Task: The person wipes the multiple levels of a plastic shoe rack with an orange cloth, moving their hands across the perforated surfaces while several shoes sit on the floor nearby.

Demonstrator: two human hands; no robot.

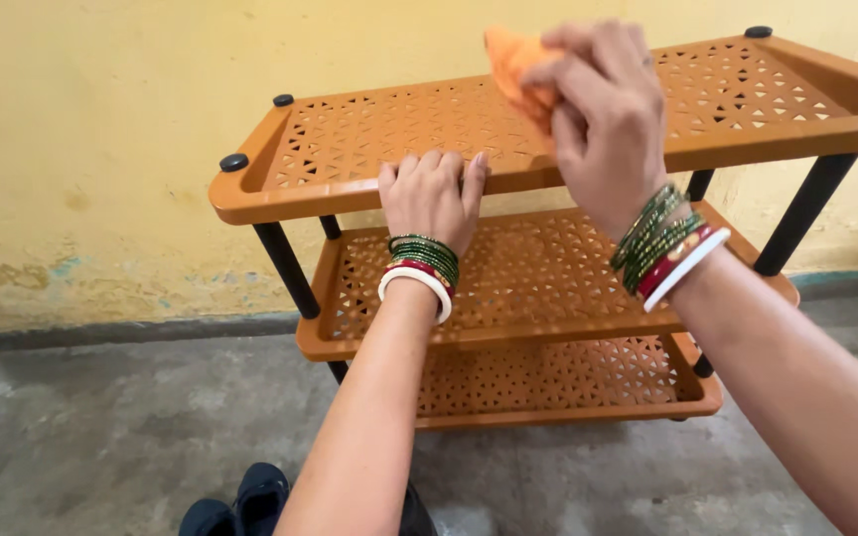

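An orange plastic rack (350, 129) with three perforated shelves and black posts stands against a yellow wall. My left hand (432, 196) grips the front rim of the top shelf, fingers curled over the edge. My right hand (603, 114) is closed on an orange cloth (510, 62) and presses it onto the top shelf's surface. Both wrists carry green, red and white bangles.
The middle shelf (548, 278) and bottom shelf (568, 382) lie below my arms. Black post caps (233, 162) stick up at the top shelf's corners. The grey concrete floor (131, 427) spreads in front. A dark shoe (250, 501) shows at the bottom edge.
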